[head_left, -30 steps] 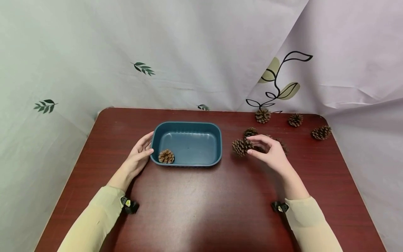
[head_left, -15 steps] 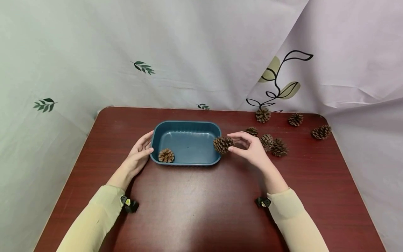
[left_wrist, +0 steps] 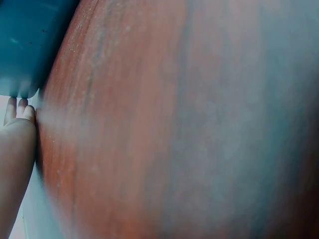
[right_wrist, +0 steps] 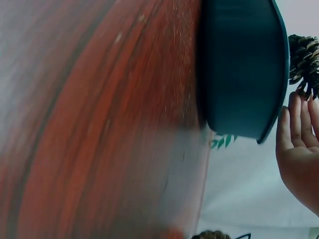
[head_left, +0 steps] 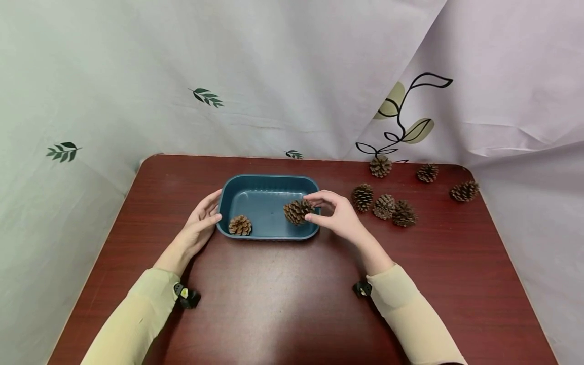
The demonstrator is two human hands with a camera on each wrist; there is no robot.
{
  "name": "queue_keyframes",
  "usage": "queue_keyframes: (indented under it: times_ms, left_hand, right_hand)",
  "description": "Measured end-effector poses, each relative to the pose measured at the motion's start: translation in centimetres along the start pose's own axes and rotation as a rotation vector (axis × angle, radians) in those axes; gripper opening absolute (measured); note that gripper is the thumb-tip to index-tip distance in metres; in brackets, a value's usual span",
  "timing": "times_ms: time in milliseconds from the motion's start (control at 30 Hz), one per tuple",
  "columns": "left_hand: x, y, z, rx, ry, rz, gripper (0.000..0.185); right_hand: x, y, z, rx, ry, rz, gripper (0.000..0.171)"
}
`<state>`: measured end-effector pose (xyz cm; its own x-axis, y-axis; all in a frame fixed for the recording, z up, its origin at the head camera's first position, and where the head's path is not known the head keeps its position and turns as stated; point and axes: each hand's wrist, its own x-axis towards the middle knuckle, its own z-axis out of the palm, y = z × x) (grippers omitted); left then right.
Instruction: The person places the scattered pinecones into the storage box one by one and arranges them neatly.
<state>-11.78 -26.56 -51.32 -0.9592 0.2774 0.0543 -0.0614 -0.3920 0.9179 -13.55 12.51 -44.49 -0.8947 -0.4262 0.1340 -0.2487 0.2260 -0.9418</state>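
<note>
A brown pine cone [head_left: 297, 212] is held by its right end between the thumb and fingers of my right hand [head_left: 338, 215]. In the head view it overlaps the right part of the blue tray [head_left: 274, 238]. The right wrist view shows the pine cone [right_wrist: 305, 62] above the level of the tray's rim. Another pine cone [head_left: 240, 225] lies inside at the tray's front left corner. My left hand [head_left: 201, 220] rests against the tray's left end, its fingertips along the outer wall and its thumb at the rim.
Three pine cones lie to the right of the tray: one upright [head_left: 362, 197], a paler one [head_left: 384, 206] and a darker one [head_left: 404, 214]. Farther back are more, at the table's rear edge [head_left: 380, 166], [head_left: 427, 173] and right corner [head_left: 464, 191]. A pale curtain [head_left: 274, 76] hangs behind the table.
My right hand has carried the pine cone leftward from the group on the right, over the tray's right rim. My left hand and the tray have stayed about where they were.
</note>
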Motion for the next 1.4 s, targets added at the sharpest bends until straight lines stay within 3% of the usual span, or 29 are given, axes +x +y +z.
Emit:
queue_keyframes:
  times_ms: [800, 1400]
  left_hand:
    - [0.0, -0.1, -0.2, 0.011, 0.005, -0.013, 0.063]
    - [0.0, 0.2, -0.1, 0.036, -0.01, -0.019, 0.062]
  right_hand:
    - [2.7, -0.9, 4.3, -0.259, -0.108, -0.095, 0.041]
    - [4.3, -1.3, 6.7, -0.57, -0.311, -0.091, 0.041]
